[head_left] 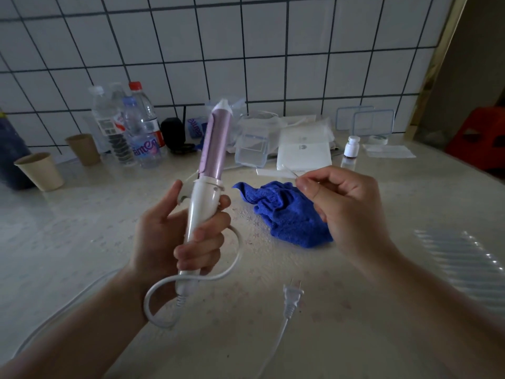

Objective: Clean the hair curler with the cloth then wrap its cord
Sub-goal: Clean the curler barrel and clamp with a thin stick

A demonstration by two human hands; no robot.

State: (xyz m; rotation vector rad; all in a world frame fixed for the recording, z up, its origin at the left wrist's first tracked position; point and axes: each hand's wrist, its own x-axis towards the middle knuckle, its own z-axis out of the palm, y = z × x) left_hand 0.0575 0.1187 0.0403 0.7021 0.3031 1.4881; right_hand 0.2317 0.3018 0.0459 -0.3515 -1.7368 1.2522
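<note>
Over the pale bench [82,214], my left hand [175,236] grips the hair curler [214,143] at centre frame, barrel pointing up, while my right hand [344,203], fingers curled on what I cannot tell, hovers nearer the blue cloth [287,214] lying at centre right.

White square wall tiles [273,50] with dark grout fill the upper frame above a pale, speckled counter [82,228]. A gold trim strip [448,45] edges the wall at upper right, a red stool [475,138] beyond it. Light is dim.
</note>
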